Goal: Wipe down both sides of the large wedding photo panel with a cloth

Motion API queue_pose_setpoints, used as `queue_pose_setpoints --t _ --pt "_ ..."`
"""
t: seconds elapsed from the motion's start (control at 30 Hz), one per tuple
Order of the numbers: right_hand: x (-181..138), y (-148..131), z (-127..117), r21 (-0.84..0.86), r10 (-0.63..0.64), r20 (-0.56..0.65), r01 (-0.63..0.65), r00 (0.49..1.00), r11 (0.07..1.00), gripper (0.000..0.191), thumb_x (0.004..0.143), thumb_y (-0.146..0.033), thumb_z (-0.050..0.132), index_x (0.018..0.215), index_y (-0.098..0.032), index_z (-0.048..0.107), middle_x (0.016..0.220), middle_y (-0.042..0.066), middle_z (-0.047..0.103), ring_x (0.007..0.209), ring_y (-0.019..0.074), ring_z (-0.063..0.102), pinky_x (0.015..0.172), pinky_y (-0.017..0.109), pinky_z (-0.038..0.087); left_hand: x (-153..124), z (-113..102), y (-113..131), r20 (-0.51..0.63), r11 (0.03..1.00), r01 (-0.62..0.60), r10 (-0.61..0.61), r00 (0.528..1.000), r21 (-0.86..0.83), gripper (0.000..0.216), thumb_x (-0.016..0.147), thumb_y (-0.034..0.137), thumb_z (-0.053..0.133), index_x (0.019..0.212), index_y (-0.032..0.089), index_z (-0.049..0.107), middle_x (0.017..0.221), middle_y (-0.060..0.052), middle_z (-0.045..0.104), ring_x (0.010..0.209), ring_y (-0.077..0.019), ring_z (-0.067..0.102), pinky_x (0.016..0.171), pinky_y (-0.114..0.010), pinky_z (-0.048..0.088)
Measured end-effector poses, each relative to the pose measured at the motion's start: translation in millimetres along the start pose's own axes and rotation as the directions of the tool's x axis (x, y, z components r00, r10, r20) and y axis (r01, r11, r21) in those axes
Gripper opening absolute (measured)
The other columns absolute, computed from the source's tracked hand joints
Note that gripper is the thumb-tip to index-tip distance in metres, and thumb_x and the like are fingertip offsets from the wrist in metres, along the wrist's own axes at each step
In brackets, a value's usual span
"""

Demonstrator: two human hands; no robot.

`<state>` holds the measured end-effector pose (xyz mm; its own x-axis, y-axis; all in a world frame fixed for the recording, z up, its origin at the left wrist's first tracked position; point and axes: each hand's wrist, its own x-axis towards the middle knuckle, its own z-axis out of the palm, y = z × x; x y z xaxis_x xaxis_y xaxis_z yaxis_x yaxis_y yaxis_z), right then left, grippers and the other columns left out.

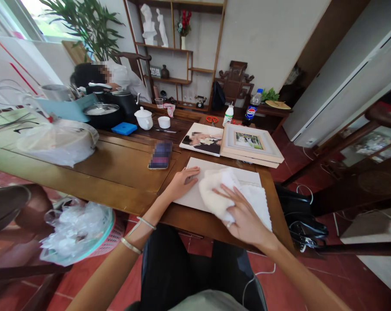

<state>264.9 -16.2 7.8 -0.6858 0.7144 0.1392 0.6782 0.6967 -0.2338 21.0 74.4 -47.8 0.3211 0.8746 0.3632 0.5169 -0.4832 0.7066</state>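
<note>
A pale, flat board or panel [190,201] lies on the wooden table in front of me. My left hand [184,181] rests on its left part, fingers stretched out and holding nothing. On the right side of the board, my right hand [242,216] presses and grips a bunched white fluffy cloth [210,194]. Part of the cloth spreads to the right, past the hand, and covers that end of the board. Just behind the board are a photo panel [202,140] and a stack of pale picture frames [273,149], the top one with a photo in it.
A phone [160,155] lies left of the board. Farther back are orange-handled scissors [211,119], a glue-like white bottle [228,115], a cola bottle [252,110], a white teapot [144,119] and a cup [164,122]. A bagged bin [82,233] stands lower left. Another person leans at the far side.
</note>
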Motion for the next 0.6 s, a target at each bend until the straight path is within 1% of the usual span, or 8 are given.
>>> queue_pose_setpoints --t 0.13,0.23,0.3,0.33,0.4,0.47,0.53,0.6 --pt "40 22 4 -0.074 0.189 -0.050 -0.193 0.981 0.978 0.031 0.077 -0.017 0.049 0.101 -0.014 0.068 0.146 0.007 0.037 0.140 0.0294 0.018 0.111 0.054 0.017 0 -1 2 0.006 1.000 0.005 -0.005 1.000 0.007 0.037 0.085 0.034 0.053 0.117 0.018 0.063 0.126 -0.009 0.060 0.124 -0.0243 0.050 0.112 -0.044 0.027" --pt "70 18 10 -0.171 0.257 -0.037 -0.260 0.966 0.950 0.031 0.075 -0.021 0.054 0.101 -0.014 0.070 0.145 0.010 0.038 0.137 0.0375 0.019 0.108 0.061 0.015 0 -2 4 -0.005 1.000 0.011 -0.011 1.000 -0.012 0.038 0.089 0.037 0.046 0.117 0.018 0.062 0.126 -0.009 0.060 0.123 -0.0236 0.051 0.112 -0.043 0.028" --pt "79 4 16 -0.206 0.231 -0.014 -0.229 0.973 0.951 0.029 0.073 -0.023 0.058 0.097 -0.016 0.072 0.145 0.011 0.039 0.136 0.0409 0.019 0.107 0.064 0.012 0 -2 6 -0.021 0.999 0.009 -0.010 1.000 -0.049 0.042 0.093 0.038 0.036 0.120 0.018 0.061 0.129 -0.007 0.058 0.123 -0.0224 0.051 0.111 -0.041 0.030" --pt "79 -6 18 -0.203 0.192 0.006 -0.187 0.981 0.961 0.028 0.072 -0.024 0.059 0.096 -0.017 0.073 0.145 0.011 0.038 0.136 0.0415 0.019 0.107 0.065 0.010 0 -3 7 -0.037 0.998 0.005 -0.008 0.999 -0.068 0.044 0.095 0.039 0.031 0.122 0.018 0.059 0.131 -0.007 0.056 0.124 -0.0216 0.050 0.111 -0.040 0.031" --pt "71 -27 20 -0.161 0.077 0.056 -0.067 0.996 0.985 0.028 0.071 -0.023 0.059 0.095 -0.018 0.073 0.146 0.010 0.037 0.137 0.0411 0.017 0.107 0.064 0.009 -1 -3 8 -0.074 0.996 -0.001 -0.006 0.997 -0.093 0.048 0.096 0.040 0.028 0.126 0.016 0.056 0.135 -0.007 0.053 0.126 -0.0208 0.048 0.110 -0.037 0.032" --pt "56 -43 16 -0.096 -0.044 0.118 0.056 0.992 0.994 0.029 0.070 -0.023 0.058 0.094 -0.016 0.073 0.146 0.010 0.038 0.137 0.0399 0.017 0.109 0.061 0.008 -2 -4 9 -0.095 0.996 0.004 -0.013 0.995 -0.092 0.049 0.095 0.041 0.029 0.125 0.014 0.057 0.133 -0.009 0.055 0.124 -0.0212 0.049 0.108 -0.035 0.035" --pt "39 -49 7 -0.028 -0.118 0.160 0.124 0.980 0.992 0.030 0.069 -0.021 0.056 0.093 -0.015 0.073 0.142 0.010 0.044 0.137 0.0361 0.022 0.112 0.055 0.011 -2 -5 9 -0.086 0.997 0.000 -0.007 0.996 -0.082 0.046 0.095 0.040 0.031 0.121 0.015 0.060 0.129 -0.009 0.058 0.121 -0.0216 0.053 0.107 -0.036 0.037" --pt "26 -43 -4 0.012 -0.104 0.152 0.104 0.983 0.995 0.031 0.067 -0.019 0.055 0.092 -0.015 0.072 0.133 0.011 0.053 0.133 0.0305 0.033 0.113 0.048 0.017 -2 -5 9 -0.060 0.997 -0.024 0.020 0.998 -0.073 0.042 0.095 0.038 0.034 0.116 0.017 0.064 0.126 -0.008 0.061 0.118 -0.0217 0.055 0.105 -0.037 0.039"
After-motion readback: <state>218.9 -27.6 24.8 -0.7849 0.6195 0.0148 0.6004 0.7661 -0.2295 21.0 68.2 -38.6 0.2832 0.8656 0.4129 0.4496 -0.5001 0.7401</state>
